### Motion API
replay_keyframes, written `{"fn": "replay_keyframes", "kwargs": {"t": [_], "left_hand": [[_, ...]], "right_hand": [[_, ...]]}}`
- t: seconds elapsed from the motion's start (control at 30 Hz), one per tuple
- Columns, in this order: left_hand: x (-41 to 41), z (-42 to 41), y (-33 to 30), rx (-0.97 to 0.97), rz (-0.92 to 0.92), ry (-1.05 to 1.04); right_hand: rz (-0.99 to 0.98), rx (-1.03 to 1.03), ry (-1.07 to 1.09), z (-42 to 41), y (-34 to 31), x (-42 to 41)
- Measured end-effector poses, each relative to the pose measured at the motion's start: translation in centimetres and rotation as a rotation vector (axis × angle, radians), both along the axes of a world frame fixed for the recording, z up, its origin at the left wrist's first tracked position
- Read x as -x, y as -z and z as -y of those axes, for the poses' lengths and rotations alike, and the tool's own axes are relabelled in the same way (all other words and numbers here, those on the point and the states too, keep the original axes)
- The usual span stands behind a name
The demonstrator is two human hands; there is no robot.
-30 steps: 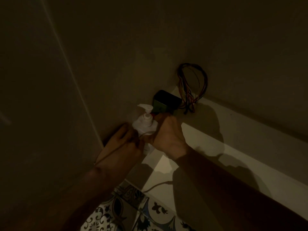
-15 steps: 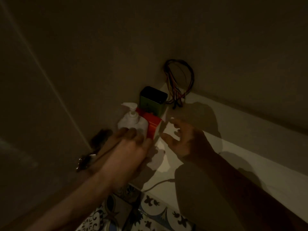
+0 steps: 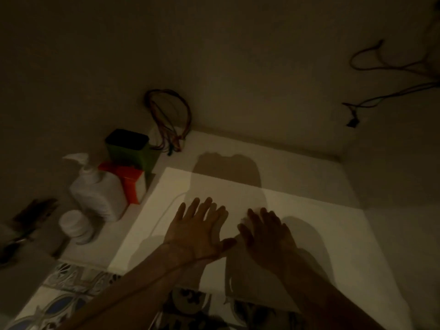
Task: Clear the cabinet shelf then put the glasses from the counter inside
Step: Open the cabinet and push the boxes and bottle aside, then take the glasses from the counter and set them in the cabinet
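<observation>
I look into a dim white cabinet shelf (image 3: 297, 206). My left hand (image 3: 197, 231) and my right hand (image 3: 266, 236) hover side by side over its middle, palms down, fingers spread, holding nothing. Pushed into the left rear corner stand a white pump bottle (image 3: 97, 189), a red and white box (image 3: 132, 184) and a green box with a black top (image 3: 129, 148). A small white jar (image 3: 75, 223) stands in front of the bottle. No glasses are in view.
A bundle of coloured wires (image 3: 169, 117) hangs from the back wall by the green box. More loose cables (image 3: 390, 75) hang at the upper right. A thin white cord (image 3: 166, 210) lies on the shelf. Patterned floor tiles (image 3: 66, 289) show below the shelf's front edge.
Both hands let go of the pump bottle and red box in the left corner and moved right to the middle of the shelf. The view has swung right and widened.
</observation>
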State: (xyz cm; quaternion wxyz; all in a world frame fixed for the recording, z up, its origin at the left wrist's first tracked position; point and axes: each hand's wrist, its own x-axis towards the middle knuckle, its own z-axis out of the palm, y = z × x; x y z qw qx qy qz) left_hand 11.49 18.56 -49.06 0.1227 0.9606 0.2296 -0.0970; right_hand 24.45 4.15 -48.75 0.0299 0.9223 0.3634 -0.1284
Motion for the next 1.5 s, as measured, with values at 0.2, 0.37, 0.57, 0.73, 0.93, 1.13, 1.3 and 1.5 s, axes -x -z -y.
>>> {"fn": "replay_keyframes", "kwargs": {"t": [0.2, 0.37, 0.57, 0.73, 0.93, 1.13, 1.3, 1.5], "left_hand": [[-2.9, 2.1, 0.1, -0.005, -0.003, 0.009], [-3.0, 2.7, -1.4, -0.018, -0.081, 0.053], [-0.5, 4.1, -7.2, 0.017, -0.206, 0.024], [3.6, 7.3, -14.5, 0.078, -0.300, 0.023], [8.8, 12.1, -27.9, 0.147, -0.403, -0.008], [13.3, 16.7, -47.0, 0.232, -0.388, 0.006], [15.7, 18.3, -61.7, 0.218, -0.335, 0.018], [19.6, 18.6, -74.3, 0.144, -0.325, 0.077]], "right_hand": [[-0.056, -0.015, 0.111, 3.6, 0.1, -1.3], [-0.034, -0.050, 0.128, 4.8, -0.8, -2.1], [-0.122, 0.003, 0.116, 6.2, -5.1, 1.7], [-0.217, 0.050, 0.069, 8.5, -13.4, 6.4], [-0.360, 0.151, 0.120, 12.3, -29.3, 10.8], [-0.356, 0.131, 0.112, 16.4, -48.8, 15.3], [-0.419, 0.074, 0.144, 18.9, -61.8, 18.6], [-0.356, -0.009, 0.192, 20.9, -75.1, 23.0]]}}
